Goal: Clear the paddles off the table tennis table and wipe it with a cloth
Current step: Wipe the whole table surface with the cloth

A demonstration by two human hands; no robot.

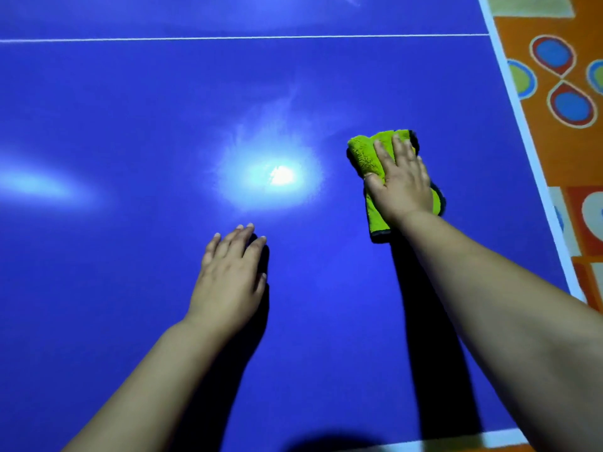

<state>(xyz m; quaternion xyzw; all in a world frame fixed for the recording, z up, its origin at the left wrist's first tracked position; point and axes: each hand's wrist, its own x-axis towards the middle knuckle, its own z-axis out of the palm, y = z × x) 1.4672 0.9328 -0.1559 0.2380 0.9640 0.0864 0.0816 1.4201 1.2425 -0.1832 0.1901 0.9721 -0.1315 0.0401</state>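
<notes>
Green cloth (363, 155), folded, dark-edged, lies flat on the blue table tennis table (130, 109). Right hand (402, 185) on top of cloth, palm down, fingers straight and pressing; no curl round the fabric. Left hand (230, 274) left of cloth and nearer the person, palm down on bare table, fingers straight and close together, holding nothing. Bright glare spot (281, 176) just left of cloth. White line (228, 38) across table well beyond cloth. White edge stripe (522, 125) right of cloth; beyond it, orange patterned carpet (554, 151).
</notes>
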